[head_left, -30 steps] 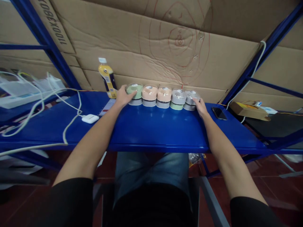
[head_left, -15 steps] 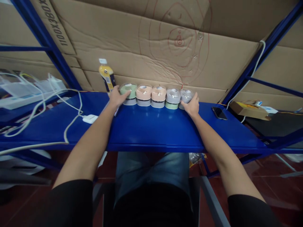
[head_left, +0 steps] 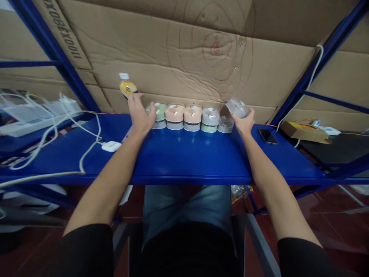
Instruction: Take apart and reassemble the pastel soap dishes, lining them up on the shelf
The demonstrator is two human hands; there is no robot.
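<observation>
A row of small round-cornered boxes with clear lids, stacked in twos, stands along the back of the blue shelf. My right hand grips a grey box, held tilted above the right end of the row. Under it stays another grey box. To its left are a grey box on a green one, then two peach boxes on grey ones. My left hand, fingers apart, is by the leftmost green box, partly hiding it. Behind that hand stands a yellow drink bottle.
White cables and a white adapter lie to the left. On the right are a phone and an opened carton. A cardboard wall closes the back; blue posts frame both sides.
My right hand has lifted the top grey box off the right-hand stack, up and to the right. My left hand has come off the green box and risen slightly, now covering part of the bottle.
</observation>
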